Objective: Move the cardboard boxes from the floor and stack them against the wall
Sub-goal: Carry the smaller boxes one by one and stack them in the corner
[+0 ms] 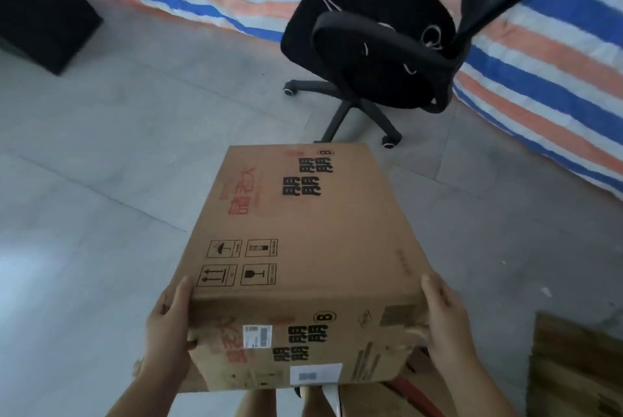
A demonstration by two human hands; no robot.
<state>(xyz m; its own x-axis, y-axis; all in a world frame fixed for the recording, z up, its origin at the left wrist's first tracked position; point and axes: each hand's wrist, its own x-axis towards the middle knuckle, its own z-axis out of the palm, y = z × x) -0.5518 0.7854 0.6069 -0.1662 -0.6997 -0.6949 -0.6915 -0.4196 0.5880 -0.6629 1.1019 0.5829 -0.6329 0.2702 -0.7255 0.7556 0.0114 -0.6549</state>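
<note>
I carry a brown cardboard box [303,248] with black and red print and handling symbols, lifted above the grey floor in front of me. My left hand [167,325] grips its near left edge, thumb on top. On the opposite side, my right hand [445,325] grips the near right edge the same way. More cardboard [573,366] lies on the floor at the lower right, partly hidden under the carried box.
A black office chair [374,45] on castors stands just ahead of the box. A blue, orange and white striped tarp [539,86] covers the back and right side. A black block [40,5] sits at the far left. Grey tiled floor [101,163] spreads to the left.
</note>
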